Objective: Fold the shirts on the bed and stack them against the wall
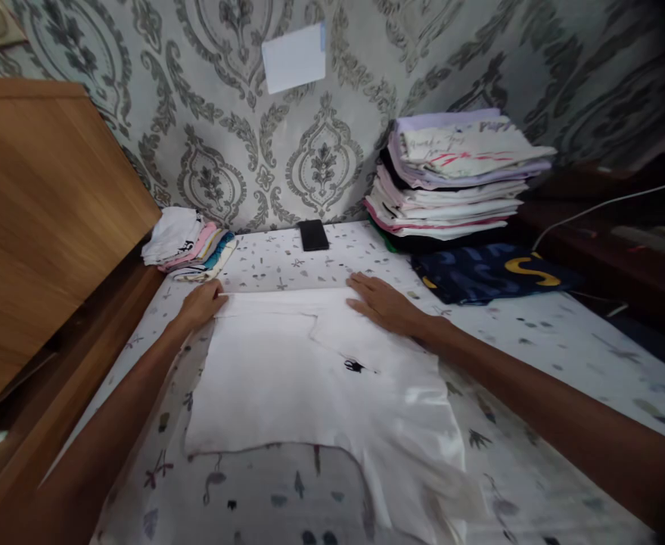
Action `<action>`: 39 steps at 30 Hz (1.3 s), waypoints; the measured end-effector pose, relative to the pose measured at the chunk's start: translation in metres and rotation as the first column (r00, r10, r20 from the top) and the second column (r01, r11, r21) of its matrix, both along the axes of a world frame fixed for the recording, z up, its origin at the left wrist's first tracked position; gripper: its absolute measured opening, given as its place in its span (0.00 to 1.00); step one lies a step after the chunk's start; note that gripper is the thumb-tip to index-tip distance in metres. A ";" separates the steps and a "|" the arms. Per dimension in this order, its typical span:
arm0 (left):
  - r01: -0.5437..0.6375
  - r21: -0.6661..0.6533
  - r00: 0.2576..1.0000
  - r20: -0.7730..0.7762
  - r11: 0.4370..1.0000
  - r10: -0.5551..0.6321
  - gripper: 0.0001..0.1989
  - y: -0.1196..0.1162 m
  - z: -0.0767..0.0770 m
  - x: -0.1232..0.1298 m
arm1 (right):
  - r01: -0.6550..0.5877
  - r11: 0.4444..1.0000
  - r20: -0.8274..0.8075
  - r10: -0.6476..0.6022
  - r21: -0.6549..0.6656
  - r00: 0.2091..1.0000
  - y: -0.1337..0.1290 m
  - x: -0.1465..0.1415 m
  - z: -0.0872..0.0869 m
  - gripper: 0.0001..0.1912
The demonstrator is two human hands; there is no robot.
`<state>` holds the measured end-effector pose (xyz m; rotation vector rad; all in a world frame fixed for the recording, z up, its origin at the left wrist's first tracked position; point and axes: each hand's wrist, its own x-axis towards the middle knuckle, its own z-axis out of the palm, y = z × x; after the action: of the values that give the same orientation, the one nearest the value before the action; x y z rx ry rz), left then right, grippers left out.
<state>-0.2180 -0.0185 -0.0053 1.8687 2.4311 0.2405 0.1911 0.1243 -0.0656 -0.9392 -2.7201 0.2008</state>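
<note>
A white shirt (269, 371) with a small black print lies spread on the patterned bedsheet (275, 492), one part of it trailing toward me on the right. At its far left corner my left hand (201, 303) is closed, the fingers pinching the fabric edge. My right hand (386, 304) rests flat on the far right part of the shirt, fingers stretched out and a little apart. The far edge of the cloth runs nearly straight between the two hands. Wrinkles show on the shirt's right side.
Small folded clothes (190, 246) are stacked at the back left, beside a wooden panel (42, 197). A black phone-like object (313, 235) lies near the wallpapered wall (275, 129). At the back right stands a tall stack of folded clothes (451, 182), with a navy folded garment (480, 272) before it.
</note>
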 end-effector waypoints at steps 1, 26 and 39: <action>0.002 0.016 1.000 -0.021 1.000 -0.002 0.06 -0.003 0.000 0.002 | 0.009 1.000 -0.014 -0.009 0.008 1.000 -0.004 0.000 0.003 0.32; -0.067 -0.046 0.949 0.306 0.997 0.077 0.23 -0.166 0.002 0.058 | -0.374 0.898 -0.139 0.350 -0.230 0.926 -0.212 0.029 0.058 0.17; -0.256 -0.190 0.412 0.865 0.948 0.285 0.27 -0.199 0.014 0.075 | -0.291 0.927 -0.105 0.274 -0.235 0.956 -0.253 0.106 0.045 0.38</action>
<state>-0.1428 -0.2173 0.0088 0.8529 1.8579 0.9332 0.2971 -0.1292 -0.0205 -0.5759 -2.7971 0.6305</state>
